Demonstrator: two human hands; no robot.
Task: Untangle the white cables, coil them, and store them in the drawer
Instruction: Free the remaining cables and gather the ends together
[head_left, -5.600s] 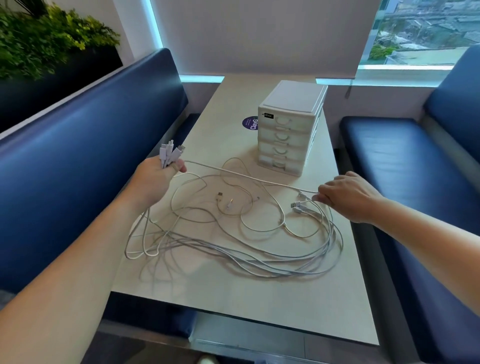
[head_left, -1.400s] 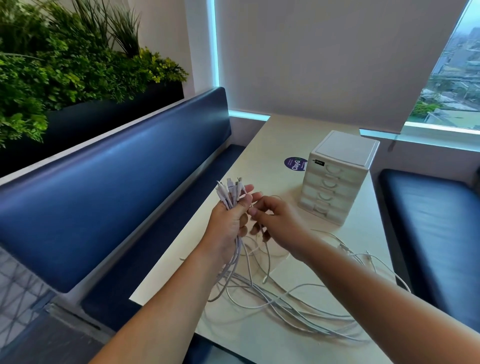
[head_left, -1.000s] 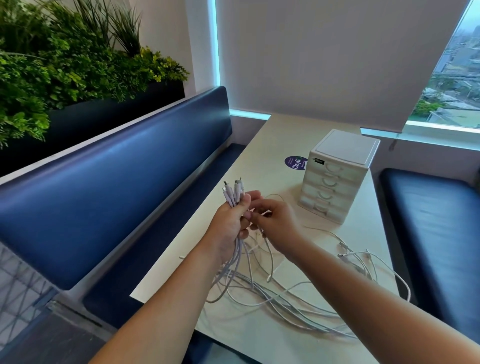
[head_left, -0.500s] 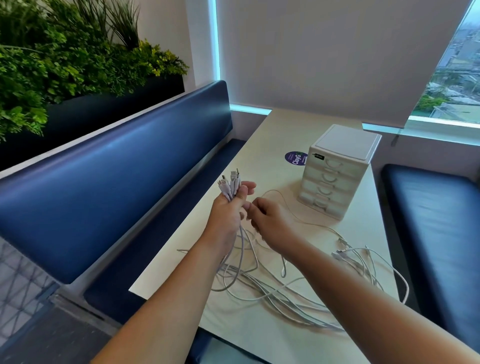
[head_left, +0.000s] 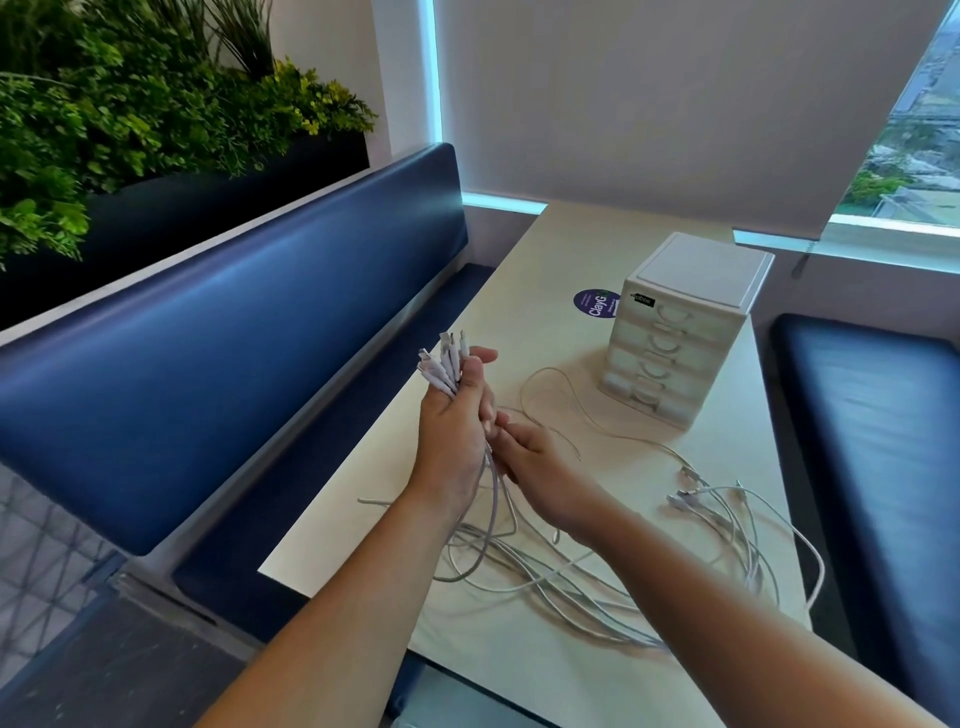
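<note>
Grip: left hand (head_left: 457, 431) clenched round bunched plug ends of white cables (head_left: 571, 577); right hand (head_left: 540, 467) at strands beneath, hold unclear. Loops tangled on surface (head_left: 545, 249). Step: untangling. Next: draw one strand free.

Reaching forward with both bare forearms, converging mid-frame. Gripping bundle of cables (head_left: 441, 366) in left hand (head_left: 457, 431), fist upright, back of hand toward camera, plug ends sticking out above. Touching left hand's fingers with right hand (head_left: 543, 470), set just beside and lower, fingers pointing left, tips partly hidden; unclear whether pinching anything.
</note>
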